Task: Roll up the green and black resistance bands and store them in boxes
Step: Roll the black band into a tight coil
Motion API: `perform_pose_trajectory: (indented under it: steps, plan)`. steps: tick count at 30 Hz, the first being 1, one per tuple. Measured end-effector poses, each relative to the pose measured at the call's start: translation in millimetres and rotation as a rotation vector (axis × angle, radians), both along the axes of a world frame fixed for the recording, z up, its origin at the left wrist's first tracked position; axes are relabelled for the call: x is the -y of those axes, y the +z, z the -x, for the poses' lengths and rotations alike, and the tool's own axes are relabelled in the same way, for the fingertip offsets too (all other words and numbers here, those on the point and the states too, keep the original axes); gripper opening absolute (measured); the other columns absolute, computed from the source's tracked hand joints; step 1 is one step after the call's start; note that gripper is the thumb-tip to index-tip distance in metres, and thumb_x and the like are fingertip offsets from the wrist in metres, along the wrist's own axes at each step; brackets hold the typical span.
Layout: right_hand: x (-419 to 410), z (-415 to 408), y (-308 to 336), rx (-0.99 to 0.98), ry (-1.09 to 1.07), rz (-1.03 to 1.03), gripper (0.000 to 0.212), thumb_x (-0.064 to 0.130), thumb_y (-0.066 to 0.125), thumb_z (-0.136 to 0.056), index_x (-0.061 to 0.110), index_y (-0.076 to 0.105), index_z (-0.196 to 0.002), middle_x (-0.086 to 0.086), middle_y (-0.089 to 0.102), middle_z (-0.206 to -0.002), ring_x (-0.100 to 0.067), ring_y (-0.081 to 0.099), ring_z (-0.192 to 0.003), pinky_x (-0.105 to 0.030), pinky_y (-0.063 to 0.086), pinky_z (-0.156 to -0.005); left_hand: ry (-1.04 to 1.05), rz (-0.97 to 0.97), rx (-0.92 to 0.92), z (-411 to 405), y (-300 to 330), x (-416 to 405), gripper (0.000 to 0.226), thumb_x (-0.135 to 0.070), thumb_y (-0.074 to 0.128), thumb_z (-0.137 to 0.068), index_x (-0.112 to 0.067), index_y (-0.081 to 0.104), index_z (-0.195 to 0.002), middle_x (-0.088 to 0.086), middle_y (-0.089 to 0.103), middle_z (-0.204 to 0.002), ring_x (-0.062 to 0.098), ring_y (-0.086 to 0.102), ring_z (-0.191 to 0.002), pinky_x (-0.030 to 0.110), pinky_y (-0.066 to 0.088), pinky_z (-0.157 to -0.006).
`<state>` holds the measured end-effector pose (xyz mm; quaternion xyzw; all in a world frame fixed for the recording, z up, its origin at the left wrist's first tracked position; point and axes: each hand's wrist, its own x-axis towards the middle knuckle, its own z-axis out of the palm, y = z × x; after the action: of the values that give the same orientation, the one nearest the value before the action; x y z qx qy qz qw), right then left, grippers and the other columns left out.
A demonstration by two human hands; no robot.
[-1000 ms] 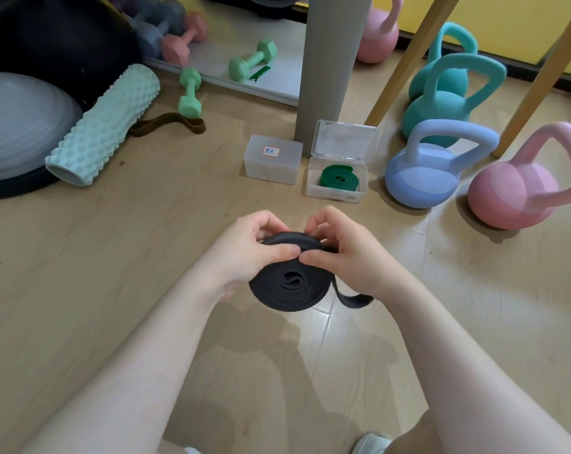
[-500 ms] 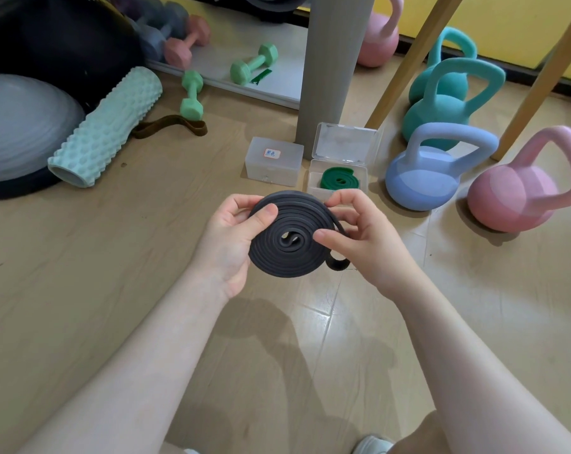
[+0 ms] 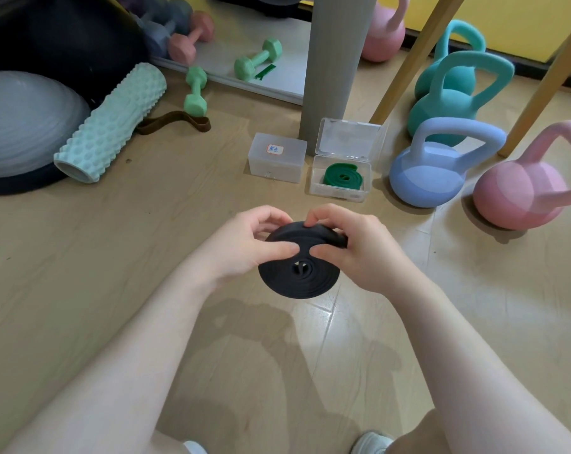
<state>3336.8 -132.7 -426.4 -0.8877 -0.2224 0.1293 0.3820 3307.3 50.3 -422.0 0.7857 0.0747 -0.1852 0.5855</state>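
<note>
Matte black rubber, wound into a flat spiral disc, is what the black resistance band [image 3: 297, 273] is seen to be: several concentric layers are visible around a small open core, and the coil is tilted so that its face is turned toward the camera. The roll is held in the air above the floor [image 3: 81, 263], between both hands. It is gripped at its left edge by the left hand [image 3: 245, 247], with the thumb laid across the face and the fingers curled behind the upper rim. It is pinched at the upper right by the right hand [image 3: 353, 247], where the thumb is pressed on the face near the core and the fingertips are curled over the top edge; a short loose end of the band is seen jutting out by the right fingers. Beyond the hands, the green resistance band [image 3: 343, 175] is seen already rolled and laid inside the open clear box [image 3: 340, 191], whose lid is stood upright behind it. Just beside it on the left, a closed clear box [image 3: 277, 157] with a small label on its lid is set on the floor. A blue kettlebell [image 3: 434, 172] is placed near the open box on its right.
</note>
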Motion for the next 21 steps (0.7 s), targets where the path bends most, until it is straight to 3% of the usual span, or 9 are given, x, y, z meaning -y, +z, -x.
perform_pose_trajectory:
  steps: [5,9,13,16,18,21]
  plan:
    - [-4,1,-2,0.004,0.046,-0.012,0.028,0.019,0.068,-0.078,0.032,0.059,-0.101,0.01,0.068,-0.088,-0.018,0.052,-0.072,-0.031,0.045,-0.071,-0.044,-0.039,0.039,2,-3,5,0.021,-0.017,0.072,-0.077,-0.024,0.065,-0.096,0.003,0.07,-0.094,0.014,0.063,-0.081,0.034,0.051,-0.083]
    - [-1,-1,-2,-0.034,-0.022,-0.101,0.033,0.017,0.07,-0.076,0.043,0.057,-0.091,0.009,0.068,-0.09,-0.02,0.058,-0.08,-0.033,0.049,-0.074,-0.005,0.046,0.131,2,-1,7,0.03,-0.007,0.063,-0.084,-0.034,0.061,-0.096,0.001,0.067,-0.093,0.014,0.063,-0.081,0.028,0.053,-0.076]
    - [3,-3,-1,-0.072,-0.061,-0.151,0.042,0.011,0.07,-0.075,0.047,0.051,-0.082,0.018,0.065,-0.087,-0.011,0.055,-0.075,-0.026,0.046,-0.071,0.018,0.065,0.192,2,-2,11,0.027,-0.006,0.058,-0.087,-0.032,0.063,-0.088,-0.002,0.067,-0.09,0.015,0.062,-0.079,0.035,0.051,-0.079]
    - [2,-3,-2,-0.075,-0.072,-0.153,0.043,0.012,0.072,-0.075,0.046,0.048,-0.083,0.018,0.063,-0.088,0.001,0.053,-0.071,-0.013,0.041,-0.064,0.062,0.042,0.227,1,-5,13,0.015,-0.021,0.061,-0.081,-0.035,0.065,-0.084,-0.005,0.068,-0.088,0.015,0.062,-0.077,0.038,0.051,-0.078]
    - [4,-5,-1,-0.064,-0.121,-0.18,0.037,0.014,0.074,-0.074,0.04,0.049,-0.085,0.02,0.06,-0.087,0.002,0.054,-0.074,-0.014,0.042,-0.064,0.104,0.051,0.252,1,-5,13,0.013,-0.024,0.061,-0.078,-0.035,0.066,-0.083,-0.007,0.068,-0.086,0.017,0.063,-0.077,0.037,0.052,-0.076]
    - [8,-9,0,-0.061,-0.219,-0.32,0.033,0.012,0.073,-0.075,0.038,0.055,-0.086,0.022,0.06,-0.082,0.0,0.057,-0.076,-0.02,0.049,-0.074,0.199,0.137,0.283,1,-4,12,0.021,-0.007,0.059,-0.087,-0.028,0.064,-0.086,-0.002,0.066,-0.089,0.015,0.062,-0.079,0.029,0.053,-0.071]
